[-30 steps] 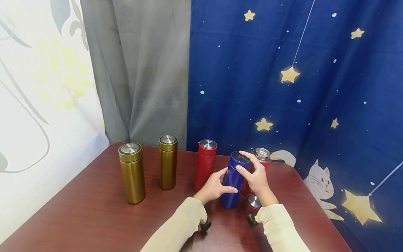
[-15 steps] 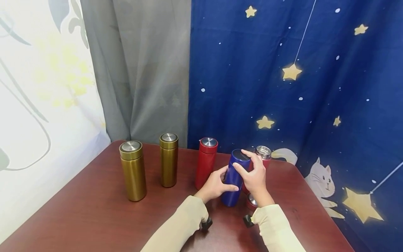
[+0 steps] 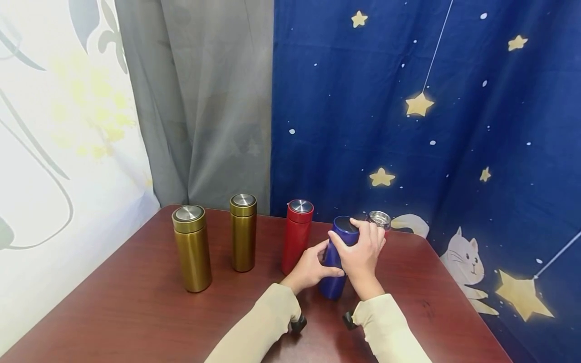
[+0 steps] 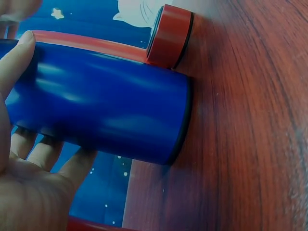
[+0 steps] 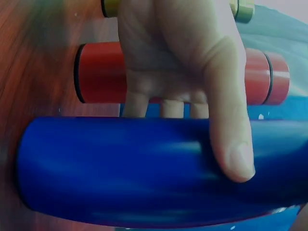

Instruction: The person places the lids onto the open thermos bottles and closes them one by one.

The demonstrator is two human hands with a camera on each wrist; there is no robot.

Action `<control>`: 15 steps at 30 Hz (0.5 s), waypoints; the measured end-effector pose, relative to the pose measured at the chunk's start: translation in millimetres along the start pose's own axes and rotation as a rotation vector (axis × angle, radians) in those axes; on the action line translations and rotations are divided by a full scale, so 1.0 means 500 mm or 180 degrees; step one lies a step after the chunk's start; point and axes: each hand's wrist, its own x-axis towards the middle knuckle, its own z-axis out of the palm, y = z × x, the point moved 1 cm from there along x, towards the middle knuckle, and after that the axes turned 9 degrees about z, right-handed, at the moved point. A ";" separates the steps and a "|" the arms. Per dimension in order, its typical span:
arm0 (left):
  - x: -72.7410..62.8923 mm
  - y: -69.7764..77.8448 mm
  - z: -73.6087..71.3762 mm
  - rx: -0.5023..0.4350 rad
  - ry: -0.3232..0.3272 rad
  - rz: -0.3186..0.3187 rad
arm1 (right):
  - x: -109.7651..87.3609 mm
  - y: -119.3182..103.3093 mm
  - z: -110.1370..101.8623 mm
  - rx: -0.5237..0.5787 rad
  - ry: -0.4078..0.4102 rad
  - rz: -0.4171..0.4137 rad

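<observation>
A blue thermos flask stands on the table near the right side, its dark-topped lid in place. My left hand grips the flask's body, thumb in front and fingers around the far side, as the left wrist view also shows. Around the lid, my right hand curls its thumb and fingers from the right. Behind that hand stands a red flask with its steel mouth uncovered, mostly hidden. Its likely cap, a loose red lid, sits on the table beside the blue flask and is hidden in the head view.
A capped red flask stands just left of the blue one, close to my left hand. Farther left are two gold flasks, a wider one and a slimmer one. Curtains hang behind the table.
My right hand has turned around the blue flask's lid, its wrist swinging left and covering the loose red lid. My left hand keeps its grip, and the flask stays in place.
</observation>
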 end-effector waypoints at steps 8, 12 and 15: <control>0.001 -0.004 -0.002 0.0002 0.0008 -0.0019 | 0.005 -0.020 -0.010 -0.0617 -0.0273 0.0178; 0.001 -0.002 -0.004 -0.0023 -0.0048 -0.0077 | 0.009 -0.018 -0.021 -0.0271 -0.0780 0.0373; 0.001 -0.002 -0.007 -0.0073 -0.0113 -0.0071 | 0.019 -0.014 -0.034 0.0223 -0.1266 0.0614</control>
